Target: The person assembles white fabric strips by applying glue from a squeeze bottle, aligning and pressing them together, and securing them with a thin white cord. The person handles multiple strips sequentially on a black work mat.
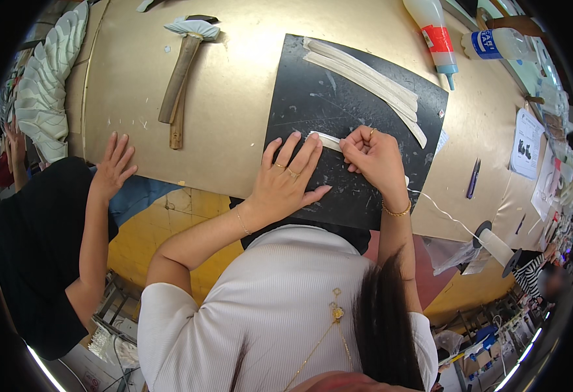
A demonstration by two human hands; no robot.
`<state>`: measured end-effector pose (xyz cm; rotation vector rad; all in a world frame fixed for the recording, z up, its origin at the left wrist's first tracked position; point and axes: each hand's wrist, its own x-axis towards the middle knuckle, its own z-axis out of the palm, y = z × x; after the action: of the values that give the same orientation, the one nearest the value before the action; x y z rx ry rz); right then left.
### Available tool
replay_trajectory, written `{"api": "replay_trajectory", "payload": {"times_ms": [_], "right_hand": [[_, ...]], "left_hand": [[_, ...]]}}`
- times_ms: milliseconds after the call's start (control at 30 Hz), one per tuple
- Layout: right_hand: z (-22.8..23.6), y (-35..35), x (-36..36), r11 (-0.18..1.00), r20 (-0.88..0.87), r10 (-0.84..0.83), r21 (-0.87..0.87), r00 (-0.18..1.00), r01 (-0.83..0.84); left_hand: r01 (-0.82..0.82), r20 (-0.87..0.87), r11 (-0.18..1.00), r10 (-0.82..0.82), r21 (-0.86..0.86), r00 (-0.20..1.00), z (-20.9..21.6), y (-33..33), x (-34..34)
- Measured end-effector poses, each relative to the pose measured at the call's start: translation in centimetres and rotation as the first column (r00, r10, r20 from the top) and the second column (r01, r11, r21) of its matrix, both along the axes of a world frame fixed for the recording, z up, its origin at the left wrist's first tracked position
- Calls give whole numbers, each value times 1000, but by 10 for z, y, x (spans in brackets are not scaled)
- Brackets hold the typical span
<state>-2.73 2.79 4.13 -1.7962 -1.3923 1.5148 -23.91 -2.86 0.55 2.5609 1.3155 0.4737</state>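
A short pale strip (327, 140) lies on the black board (306, 85) in front of me. My left hand (286, 173) rests flat, fingers stretched out, with its fingertips on the left end of this strip. At the strip's right end my right hand (375, 157) is closed in a pinch, thumb against the curled fingers. Farther back on the board is a bundle of long cream strips (365, 75). A thin white cord (440, 208) runs from a spool (495, 245) at the right to beside my right wrist.
Two hammers (183, 85), one with a wrapped head, lie at the left. Beyond them stands a row of pale curved pieces (51, 85). A co-worker's hand (111, 173) touches the table edge. Two bottles (438, 42), a pen (473, 178) and a printed sheet (527, 144) are at the right.
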Motion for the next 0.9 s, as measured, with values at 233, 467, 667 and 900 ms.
{"api": "replay_trajectory", "payload": {"times_ms": [233,467,667,900], "right_hand": [[1,0,-1,1000,0,-8,-7,1000,8],[2,0,-2,1000,10,-8,-12,1000,8],[2,0,1,999,-6,-13,-32,1000,13],[9,4,-2,999,86,24,-34,996,-21]], "left_hand": [[0,-13,1000,0,-15,1000,0,-1,0],[-4,-6,1000,4,-11,1000,1,1,0],[-8,25,999,10,-44,1000,4,3,1],[-12,49,998,16,-66,999,12,9,3]]}}
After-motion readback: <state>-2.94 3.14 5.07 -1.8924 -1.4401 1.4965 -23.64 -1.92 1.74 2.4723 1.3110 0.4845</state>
